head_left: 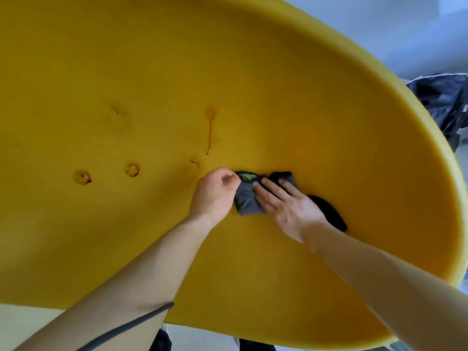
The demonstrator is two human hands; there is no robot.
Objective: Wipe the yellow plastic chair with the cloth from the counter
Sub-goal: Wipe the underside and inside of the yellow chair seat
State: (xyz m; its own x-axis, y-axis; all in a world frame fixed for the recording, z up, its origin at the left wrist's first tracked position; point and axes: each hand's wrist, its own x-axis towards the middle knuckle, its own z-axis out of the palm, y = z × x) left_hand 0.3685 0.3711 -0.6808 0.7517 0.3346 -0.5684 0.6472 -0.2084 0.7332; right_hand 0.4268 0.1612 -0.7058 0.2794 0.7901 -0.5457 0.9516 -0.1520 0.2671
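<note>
The yellow plastic chair fills almost the whole head view, its curved seat shell close below me. A dark grey cloth with a green-edged corner lies crumpled on the seat, right of centre. My left hand pinches the cloth's upper left corner between thumb and fingers. My right hand lies flat on the cloth with fingers spread, pressing it onto the seat. Part of the cloth sticks out dark behind my right wrist. Brownish stains and ring marks dot the seat to the left of my hands.
A dark crumpled bag or cover lies beyond the chair's right rim. Pale floor shows under the chair's front edge at the lower left. A thin dark cord crosses my left forearm.
</note>
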